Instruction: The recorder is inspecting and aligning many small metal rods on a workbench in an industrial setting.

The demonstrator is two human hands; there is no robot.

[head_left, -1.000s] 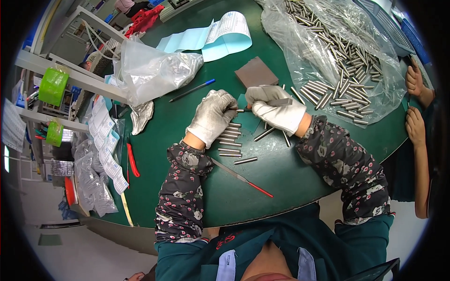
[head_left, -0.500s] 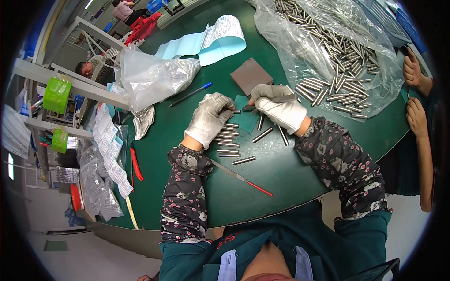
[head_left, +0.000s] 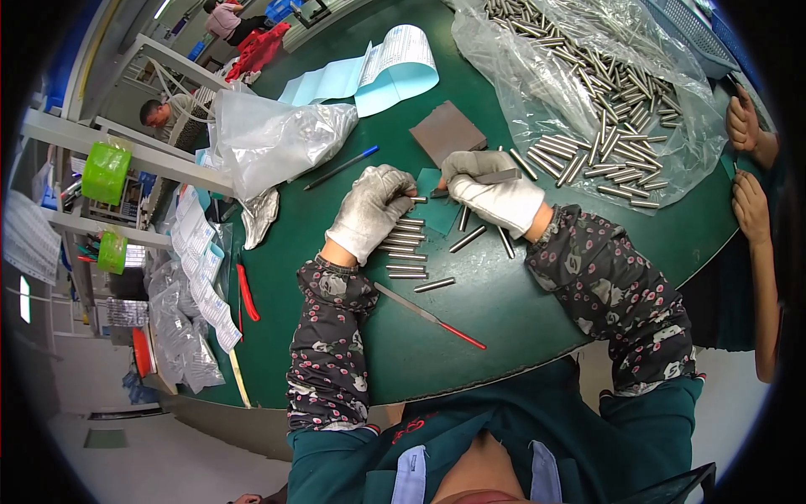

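Rods (head_left: pixel 406 243) lined up below the brown block (head_left: pixel 448 133) looked done; a larger heap (head_left: pixel 631 105) right of it seemingly remained. Below the block, the left hand (head_left: pixel 371 212) tightly pinched one rod (head_left: pixel 419 200); the right hand (head_left: pixel 497 200) clasped a grey bar (head_left: pixel 499 177).

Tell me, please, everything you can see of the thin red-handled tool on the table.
The thin red-handled tool is long and straight, with a slim grey blade that looks like metal and a narrow red handle. It lies flat on the green table, slanting, its handle toward the right and nearer the front edge. Nobody holds it. The blade's tip ends beside the left sleeve; whether they touch is unclear. A loose metal pin lies nearby, apart. Its surface texture is too small to tell.
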